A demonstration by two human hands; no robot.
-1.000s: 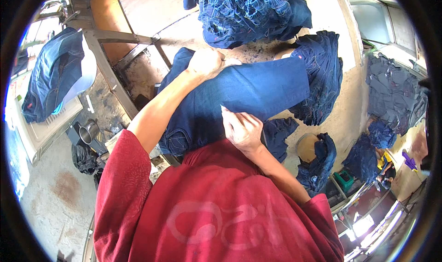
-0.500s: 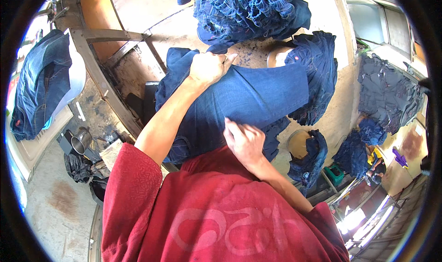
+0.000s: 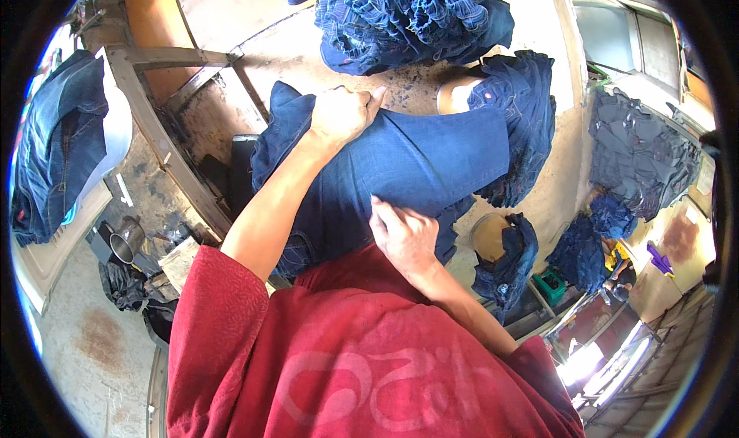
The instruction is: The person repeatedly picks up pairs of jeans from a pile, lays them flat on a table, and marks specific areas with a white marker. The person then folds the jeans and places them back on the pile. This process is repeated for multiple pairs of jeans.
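A pair of blue jeans (image 3: 439, 157) is spread in front of me, one leg reaching out to the right. At its far edge my left hand (image 3: 342, 116) is closed in a fist on the denim, thumb sticking out to the right. Nearer my body, my right hand (image 3: 406, 236) lies on the same jeans with curled fingers, closed on a bit of the cloth. The exact pinch of its fingertips is partly hidden. Part of the jeans falls over toward my lap and under my left forearm.
Beyond the jeans rises a big heap of blue denim (image 3: 416, 22). More denim (image 3: 527, 122) hangs over a rounded support at right. Dark grey garments (image 3: 639, 149) lie farther right. Folded jeans (image 3: 61, 145) lie at far left, near a metal cup (image 3: 127, 238). A green crate (image 3: 549, 285) stands low right.
The whole view has shifted slightly to the left. Both hands stay in nearly the same places on the jeans, and the cloth has hardly moved.
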